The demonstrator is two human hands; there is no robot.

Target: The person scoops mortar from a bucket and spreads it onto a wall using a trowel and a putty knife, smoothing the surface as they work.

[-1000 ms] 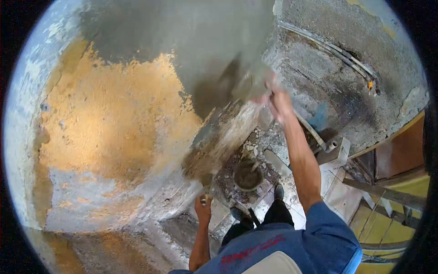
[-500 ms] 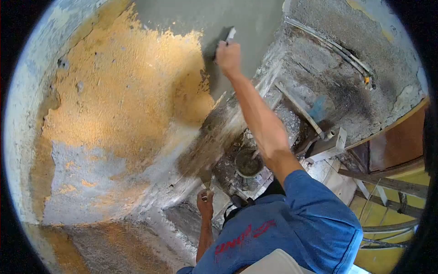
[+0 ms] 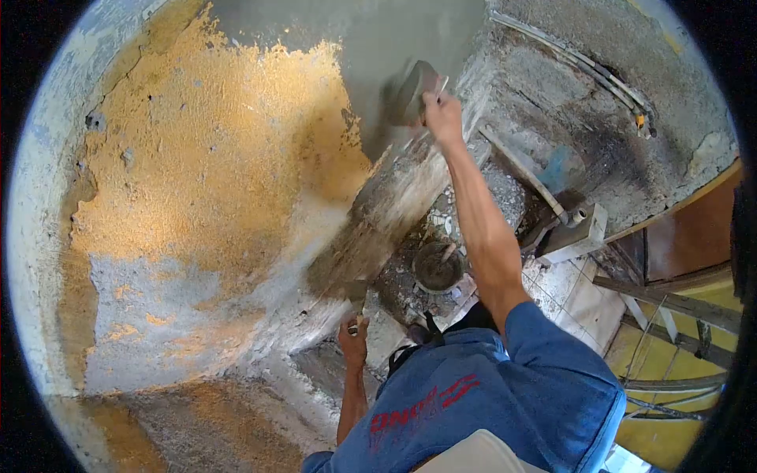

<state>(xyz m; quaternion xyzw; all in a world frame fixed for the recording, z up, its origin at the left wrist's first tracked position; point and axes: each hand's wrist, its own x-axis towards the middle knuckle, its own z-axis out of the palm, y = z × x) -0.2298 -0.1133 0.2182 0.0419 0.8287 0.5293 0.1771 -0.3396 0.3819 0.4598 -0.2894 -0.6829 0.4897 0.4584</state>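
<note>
Grey trowel [image 3: 413, 91] in right hand [image 3: 441, 115], grip closed, left hand [image 3: 352, 340] clasping board [image 3: 382, 217]

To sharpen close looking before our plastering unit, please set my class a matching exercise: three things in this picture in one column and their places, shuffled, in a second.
Things
1. trowel
2. long board
3. bucket

Places
a. standing on the floor
b. gripped at its lower end by the left hand
c. held against the grey plaster by the right hand

Pairs: 1-c, 2-b, 3-a
</note>
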